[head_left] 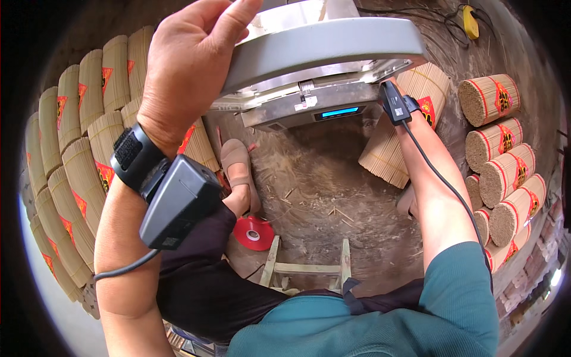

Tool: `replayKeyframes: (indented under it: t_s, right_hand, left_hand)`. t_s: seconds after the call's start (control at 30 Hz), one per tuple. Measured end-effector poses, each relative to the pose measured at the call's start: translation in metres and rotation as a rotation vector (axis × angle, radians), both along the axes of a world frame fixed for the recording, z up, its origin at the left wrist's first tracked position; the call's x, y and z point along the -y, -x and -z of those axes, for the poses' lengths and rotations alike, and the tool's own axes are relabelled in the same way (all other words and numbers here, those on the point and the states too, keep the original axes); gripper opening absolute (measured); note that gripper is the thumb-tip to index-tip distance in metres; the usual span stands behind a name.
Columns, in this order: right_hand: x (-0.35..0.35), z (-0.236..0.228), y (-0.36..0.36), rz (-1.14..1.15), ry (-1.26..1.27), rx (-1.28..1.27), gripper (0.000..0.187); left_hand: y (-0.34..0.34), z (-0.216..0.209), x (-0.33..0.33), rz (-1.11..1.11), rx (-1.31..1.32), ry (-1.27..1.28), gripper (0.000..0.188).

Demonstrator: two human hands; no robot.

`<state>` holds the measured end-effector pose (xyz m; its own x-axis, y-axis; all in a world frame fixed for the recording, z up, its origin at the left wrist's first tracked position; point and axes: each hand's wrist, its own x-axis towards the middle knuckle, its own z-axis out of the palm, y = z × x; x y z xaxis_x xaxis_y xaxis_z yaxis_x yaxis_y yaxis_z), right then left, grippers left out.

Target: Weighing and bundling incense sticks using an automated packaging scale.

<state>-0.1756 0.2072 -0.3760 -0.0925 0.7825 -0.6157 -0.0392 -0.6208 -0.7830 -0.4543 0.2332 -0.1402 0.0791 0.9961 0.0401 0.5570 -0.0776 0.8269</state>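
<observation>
My left hand (187, 56) is raised beside the left end of a grey arched machine frame (327, 41). Its thumb and fingers are curled in together, cut off partly by the top edge; what they hold, if anything, does not show. Below the arch is the machine's grey metal body (309, 107), with a lit blue display (339, 112). My right hand (389, 86) reaches in at the arch's right end, where its fingers are hidden. Under my right forearm lies a large bundle of thin pale sticks (383, 152) with a red label.
Many stick bundles (80, 172) are stacked at the left. More red-banded bundles (514, 172) are piled at the right. On the floor sit a red tape roll (254, 232) and a wooden stool (309, 269). A yellow object with cables (470, 22) lies far right.
</observation>
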Motion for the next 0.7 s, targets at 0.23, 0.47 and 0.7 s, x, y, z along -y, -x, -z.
replayKeyframes:
  t_s: [0.23, 0.47, 0.7]
  right_hand:
    - [0.002, -0.002, 0.003, 0.009, 0.008, 0.002, 0.094]
    - [-0.001, -0.001, 0.004, 0.024, 0.009, 0.004, 0.093]
    - [-0.005, 0.000, 0.006, 0.041, 0.015, 0.007, 0.091]
  left_hand:
    - [0.003, 0.000, -0.001, 0.023, 0.034, 0.015, 0.034]
    - [0.002, 0.001, -0.002, 0.029, 0.063, 0.027, 0.034]
    - [0.008, 0.005, -0.005, 0.034, 0.044, 0.043, 0.034]
